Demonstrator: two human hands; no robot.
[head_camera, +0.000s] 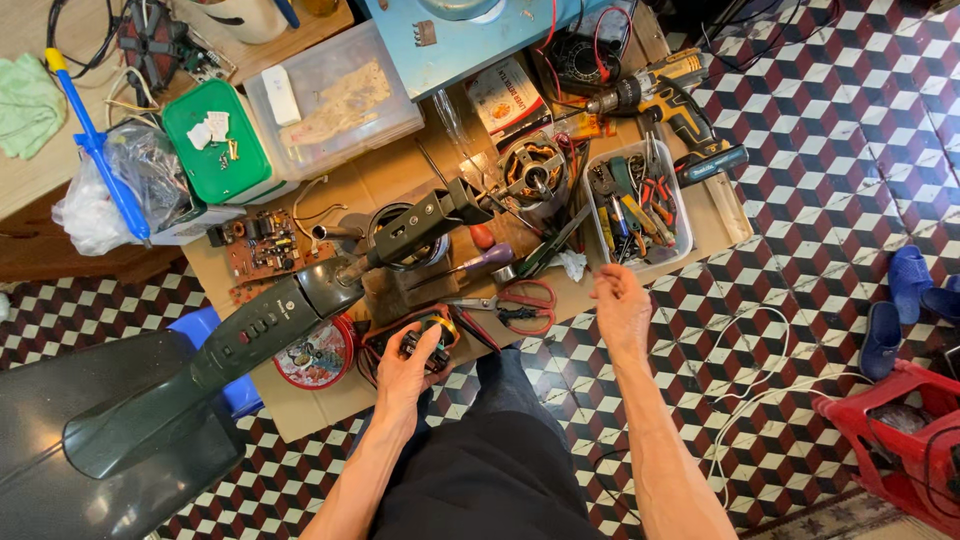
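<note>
My left hand (408, 368) grips a small motor stator (428, 335) with copper windings and trailing red and black wires, held over my lap at the front edge of the cardboard sheet (380, 180). My right hand (620, 305) hovers to the right with fingers loosely curled and nothing in it, just below a clear plastic tray of hand tools (636, 208). Red-handled scissors (515, 305) lie between the two hands. A dark green fan stand and neck (290, 315) stretches diagonally from lower left toward the middle.
A second motor (533, 170) and a yellow cordless drill (665, 95) sit behind. A circuit board (262, 245), green-lidded box (215, 140), clear container (335, 95) and round tin (318, 355) are at left. Red stool (895, 440) and blue slippers (905, 295) stand on the patterned floor.
</note>
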